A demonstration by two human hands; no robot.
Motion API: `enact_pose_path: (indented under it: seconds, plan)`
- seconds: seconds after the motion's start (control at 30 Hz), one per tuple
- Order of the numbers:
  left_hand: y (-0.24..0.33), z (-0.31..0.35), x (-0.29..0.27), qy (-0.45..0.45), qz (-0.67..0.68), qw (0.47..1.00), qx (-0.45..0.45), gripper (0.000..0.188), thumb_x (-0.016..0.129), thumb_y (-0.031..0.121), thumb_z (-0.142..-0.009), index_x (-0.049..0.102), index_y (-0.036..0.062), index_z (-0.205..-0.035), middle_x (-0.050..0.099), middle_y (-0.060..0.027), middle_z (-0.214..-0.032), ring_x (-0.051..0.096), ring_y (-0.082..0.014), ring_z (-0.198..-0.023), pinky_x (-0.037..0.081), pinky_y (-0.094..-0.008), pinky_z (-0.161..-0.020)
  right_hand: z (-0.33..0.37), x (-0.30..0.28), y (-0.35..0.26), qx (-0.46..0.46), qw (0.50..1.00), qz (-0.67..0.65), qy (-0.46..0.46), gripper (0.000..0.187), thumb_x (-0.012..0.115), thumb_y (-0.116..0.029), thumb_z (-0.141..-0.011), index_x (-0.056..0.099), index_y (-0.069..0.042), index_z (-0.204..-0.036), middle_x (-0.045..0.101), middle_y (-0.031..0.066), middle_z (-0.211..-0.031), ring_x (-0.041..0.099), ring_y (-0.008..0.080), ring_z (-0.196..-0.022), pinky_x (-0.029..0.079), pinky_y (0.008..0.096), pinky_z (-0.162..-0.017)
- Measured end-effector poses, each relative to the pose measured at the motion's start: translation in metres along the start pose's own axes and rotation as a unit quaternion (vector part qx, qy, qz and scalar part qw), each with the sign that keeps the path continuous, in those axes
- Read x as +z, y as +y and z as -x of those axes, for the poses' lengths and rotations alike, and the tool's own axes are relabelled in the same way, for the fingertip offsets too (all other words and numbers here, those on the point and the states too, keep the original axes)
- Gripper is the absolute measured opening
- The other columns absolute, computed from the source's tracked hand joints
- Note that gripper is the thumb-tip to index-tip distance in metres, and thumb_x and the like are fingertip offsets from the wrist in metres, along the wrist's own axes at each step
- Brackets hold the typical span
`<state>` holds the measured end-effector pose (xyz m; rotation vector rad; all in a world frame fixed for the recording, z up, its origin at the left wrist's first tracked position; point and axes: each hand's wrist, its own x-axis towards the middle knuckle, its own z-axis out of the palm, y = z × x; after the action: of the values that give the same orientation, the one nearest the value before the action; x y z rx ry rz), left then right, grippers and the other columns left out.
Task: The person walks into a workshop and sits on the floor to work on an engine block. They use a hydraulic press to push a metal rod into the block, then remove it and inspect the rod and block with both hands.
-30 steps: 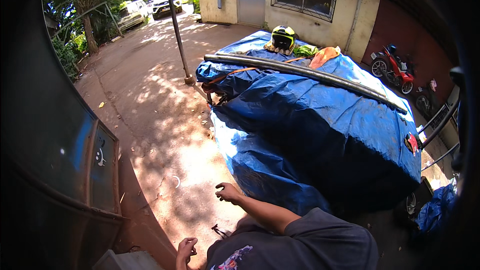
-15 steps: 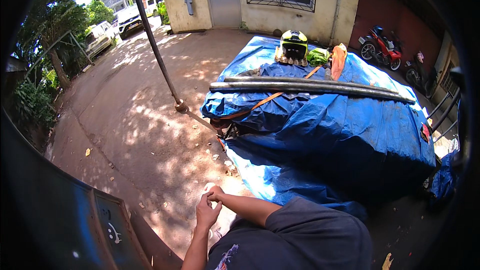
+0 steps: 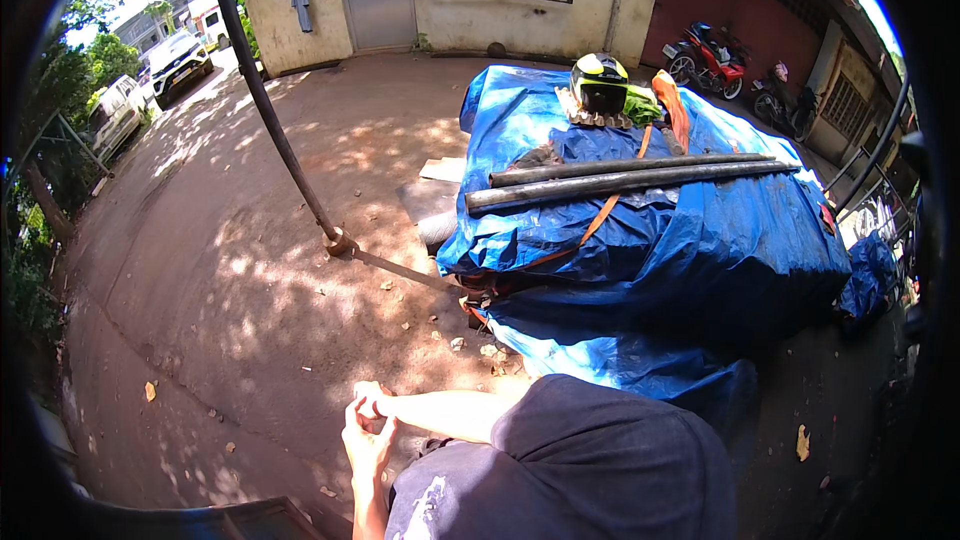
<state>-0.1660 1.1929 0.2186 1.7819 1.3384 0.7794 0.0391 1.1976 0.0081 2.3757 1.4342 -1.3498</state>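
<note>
My left hand (image 3: 367,443) and my right hand (image 3: 372,401) meet low in the view, in front of my dark shirt. The left fingers are bent up against the right hand, with the thumb curving in from the other side. My right hand is closed at the end of its outstretched forearm, its fingers partly covered by the left. Anything small between them is too blurred to name. To the right lies a large covered heap under a blue tarp (image 3: 700,240), beyond reach of both hands. On it rest two long metal pipes (image 3: 640,180) and a yellow-black helmet (image 3: 600,83).
A leaning dark pole (image 3: 275,110) stands on a base left of the tarp. An orange strap (image 3: 600,220) crosses the tarp beside an orange cloth (image 3: 672,110). Parked behind are a red motorcycle (image 3: 715,60) and a white car (image 3: 180,65). Dry leaves and stones dot the ground.
My view has swung, and the dark painted panel at lower left has mostly left it. Both hands stay together, now further left in the picture. Tarp and pipes appear further right.
</note>
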Motion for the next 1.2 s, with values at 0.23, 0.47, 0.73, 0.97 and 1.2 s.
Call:
enact_pose_path:
  seconds: [0.23,0.47,0.73,0.97,1.2]
  plan:
    - [-0.042,-0.133,-0.109,-0.125,-0.004,0.990,0.067,0.072,0.086,0.019,-0.066,0.053,0.0027,-0.128,0.035,0.0060,-0.063,0.031,-0.0071,-0.057,0.032,-0.0249,-0.053,-0.101,-0.042,-0.286,-0.096,0.994,-0.059,0.012,0.039,0.074,-0.020,-0.067,0.066,-0.008,-0.104,0.071,0.0099,-0.099,0.069,0.0276,-0.091,0.055,0.0408,-0.075]
    - [-0.144,-0.290,-0.233,-0.050,0.000,0.999,-0.005,0.074,0.084,0.022,-0.069,0.051,0.0024,-0.132,0.042,0.0013,-0.063,0.041,-0.0097,-0.058,0.038,-0.0280,-0.054,-0.195,-0.037,-0.488,-0.186,0.956,-0.228,0.008,0.033,0.069,-0.020,-0.080,0.062,-0.007,-0.109,0.068,0.0093,-0.085,0.065,0.0226,-0.076,0.053,0.0362,-0.065]
    - [-0.244,-0.408,-0.448,0.165,-0.065,0.980,-0.092,0.072,0.075,0.028,-0.078,0.044,0.0042,-0.139,0.066,-0.0189,-0.081,0.069,-0.0346,-0.077,0.053,-0.0443,-0.071,-0.291,-0.009,-0.791,-0.265,0.953,-0.077,-0.127,0.044,0.076,-0.020,-0.076,0.066,-0.003,-0.115,0.072,0.0208,-0.106,0.070,0.0323,-0.101,0.054,0.0408,-0.087]
    - [-0.353,-0.433,-0.588,0.275,-0.085,0.945,-0.157,0.087,0.080,0.043,-0.072,0.041,0.0077,-0.141,0.067,-0.0258,-0.099,0.068,-0.0398,-0.094,0.054,-0.0484,-0.080,-0.330,0.125,-1.001,-0.387,0.904,0.082,-0.164,0.037,0.071,-0.003,-0.079,0.064,0.001,-0.114,0.072,0.0158,-0.080,0.070,0.0200,-0.068,0.056,0.0331,-0.062]
    - [-0.478,-0.416,-0.773,0.277,0.057,0.915,-0.286,0.083,0.075,0.058,-0.078,0.047,0.0071,-0.138,0.054,-0.0096,-0.068,0.059,-0.0271,-0.063,0.048,-0.0427,-0.062,-0.385,0.164,-1.161,-0.416,0.884,0.204,-0.053,0.041,0.072,-0.013,-0.073,0.067,-0.005,-0.113,0.070,0.0256,-0.100,0.067,0.0394,-0.103,0.052,0.0446,-0.090]
